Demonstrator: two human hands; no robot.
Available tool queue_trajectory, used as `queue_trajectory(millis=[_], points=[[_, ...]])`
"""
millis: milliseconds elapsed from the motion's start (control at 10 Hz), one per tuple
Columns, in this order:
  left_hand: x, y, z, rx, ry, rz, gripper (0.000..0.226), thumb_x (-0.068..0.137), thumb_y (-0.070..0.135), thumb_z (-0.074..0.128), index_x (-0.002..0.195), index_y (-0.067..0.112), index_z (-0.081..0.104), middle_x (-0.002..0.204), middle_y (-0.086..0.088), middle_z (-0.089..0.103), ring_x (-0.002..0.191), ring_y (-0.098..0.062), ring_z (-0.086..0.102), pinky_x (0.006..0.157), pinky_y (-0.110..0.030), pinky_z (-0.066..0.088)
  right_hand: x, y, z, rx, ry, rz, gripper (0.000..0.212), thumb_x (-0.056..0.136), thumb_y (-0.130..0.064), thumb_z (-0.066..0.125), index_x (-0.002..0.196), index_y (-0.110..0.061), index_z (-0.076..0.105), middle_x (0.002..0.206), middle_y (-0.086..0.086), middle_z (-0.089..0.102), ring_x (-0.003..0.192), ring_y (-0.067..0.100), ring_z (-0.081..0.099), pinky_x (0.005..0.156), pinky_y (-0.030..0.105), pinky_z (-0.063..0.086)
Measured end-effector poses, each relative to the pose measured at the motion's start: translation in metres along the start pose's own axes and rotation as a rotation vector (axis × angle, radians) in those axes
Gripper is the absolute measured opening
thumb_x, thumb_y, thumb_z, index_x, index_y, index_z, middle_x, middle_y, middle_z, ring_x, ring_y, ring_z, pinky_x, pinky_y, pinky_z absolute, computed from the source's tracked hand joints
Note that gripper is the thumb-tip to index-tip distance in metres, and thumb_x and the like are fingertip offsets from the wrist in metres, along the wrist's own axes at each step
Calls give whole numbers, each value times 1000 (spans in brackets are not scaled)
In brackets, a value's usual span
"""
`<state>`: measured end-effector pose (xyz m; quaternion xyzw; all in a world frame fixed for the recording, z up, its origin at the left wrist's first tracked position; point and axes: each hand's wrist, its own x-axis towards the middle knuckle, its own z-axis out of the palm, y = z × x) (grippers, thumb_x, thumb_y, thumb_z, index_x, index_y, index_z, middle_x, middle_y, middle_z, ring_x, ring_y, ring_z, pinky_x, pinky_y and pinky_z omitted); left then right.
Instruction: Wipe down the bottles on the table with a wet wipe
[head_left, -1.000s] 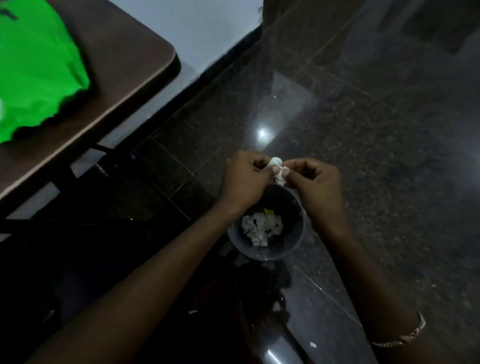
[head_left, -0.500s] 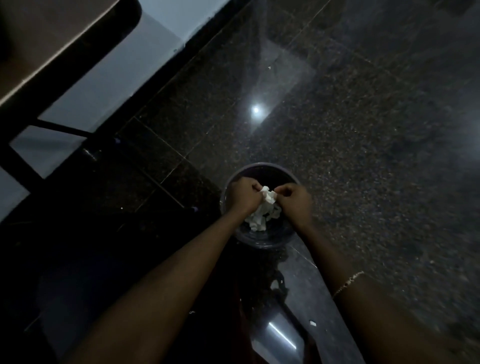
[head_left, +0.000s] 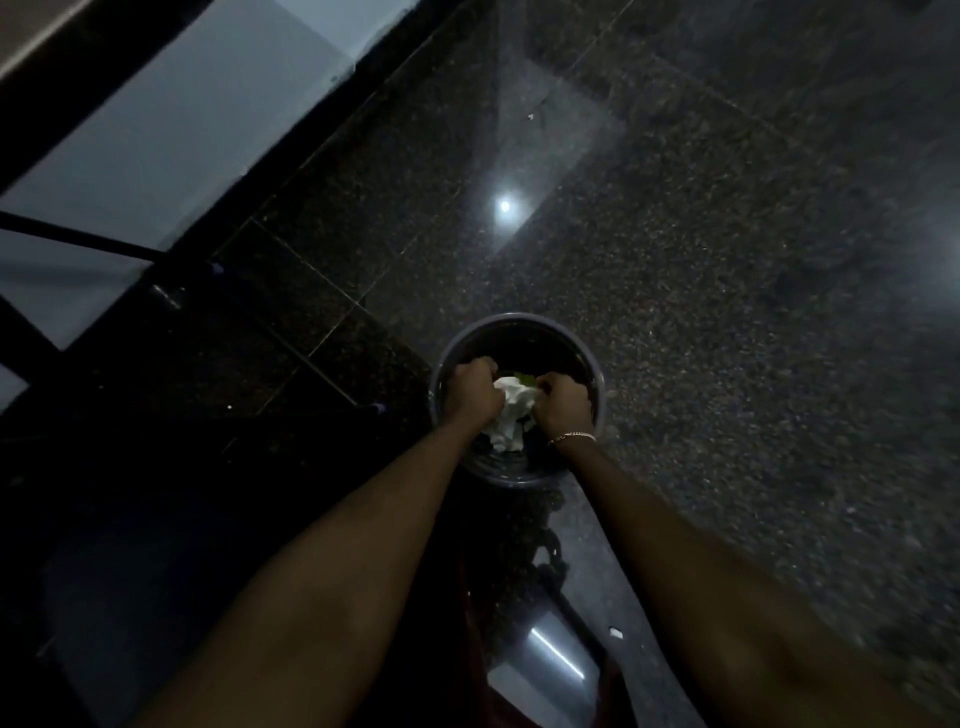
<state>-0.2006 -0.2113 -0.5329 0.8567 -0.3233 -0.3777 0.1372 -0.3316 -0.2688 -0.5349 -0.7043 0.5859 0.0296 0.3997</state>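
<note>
I see a dark speckled polished stone-tile floor carrying everything here. A round grey plastic waste bin stands on it just below centre. Between nine and ten o'clock from the bin, the foot of a black metal table frame rests on the tiles. A small white scrap lies at five o'clock, well apart from the bin. A round light glare shows at twelve.

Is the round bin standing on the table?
No, the bin stands on the dark floor, below the left hand and the right hand, which hold a crumpled white wipe.
</note>
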Motion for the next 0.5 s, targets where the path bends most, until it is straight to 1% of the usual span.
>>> queue_trajectory(millis=[100,200,300,400,500], points=[[-4,1,-3,131,-67,95,51,92,16,67,140,10,54,137,-20,58,126,-40,58,104,-45,49,-6,1,0,-12,-40,-11,33,88,-19,64,118,-7,66,112,17,70,106,35,64,89,44,54],[-6,-2,-6,225,-82,206,50,96,22,64,143,10,50,139,-18,53,126,-41,55,103,-49,48,-10,5,-2,-36,-56,-54,38,87,-14,65,123,-5,63,118,19,67,110,37,63,91,46,53],[-15,0,-16,303,-74,320,46,100,25,59,143,10,50,137,-16,52,122,-38,57,99,-48,50,-19,3,-11,-21,-36,-93,39,88,-14,62,126,-4,61,127,20,61,117,37,58,98,44,48],[-24,2,-27,358,12,464,45,103,30,56,142,9,50,139,-14,52,125,-33,55,99,-45,49,-26,1,-18,-17,10,-203,44,92,-15,57,135,-3,55,142,18,52,133,33,48,108,41,39],[-33,3,-42,471,101,569,54,106,37,50,151,8,46,153,-15,48,143,-32,45,110,-43,43,-29,2,-22,-39,83,-299,49,95,-17,56,141,-3,49,150,16,44,140,30,40,115,42,34]])
